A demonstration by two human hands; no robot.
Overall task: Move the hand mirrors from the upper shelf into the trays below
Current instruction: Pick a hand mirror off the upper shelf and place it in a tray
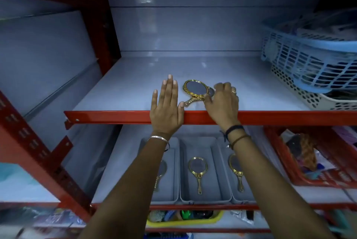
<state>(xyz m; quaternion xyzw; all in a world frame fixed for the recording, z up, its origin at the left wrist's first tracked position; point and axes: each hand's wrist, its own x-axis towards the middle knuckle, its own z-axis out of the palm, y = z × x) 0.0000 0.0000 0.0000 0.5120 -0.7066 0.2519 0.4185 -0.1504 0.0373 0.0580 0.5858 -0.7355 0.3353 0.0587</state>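
Two gold-framed hand mirrors lie stacked on the grey upper shelf near its red front edge. The top mirror shows fully; the second mirror peeks out under it. My right hand rests against their right side, its fingers curled on the mirror rims. My left hand lies flat and open on the shelf, just left of the handle. Below stand three grey trays: the left tray, the middle tray and the right tray. Each holds one gold mirror, as with the middle one.
A blue slotted basket sits stacked on a white basket at the shelf's right end. A red basket with goods stands right of the trays. A yellow bin is on the shelf beneath. Red uprights frame the left side.
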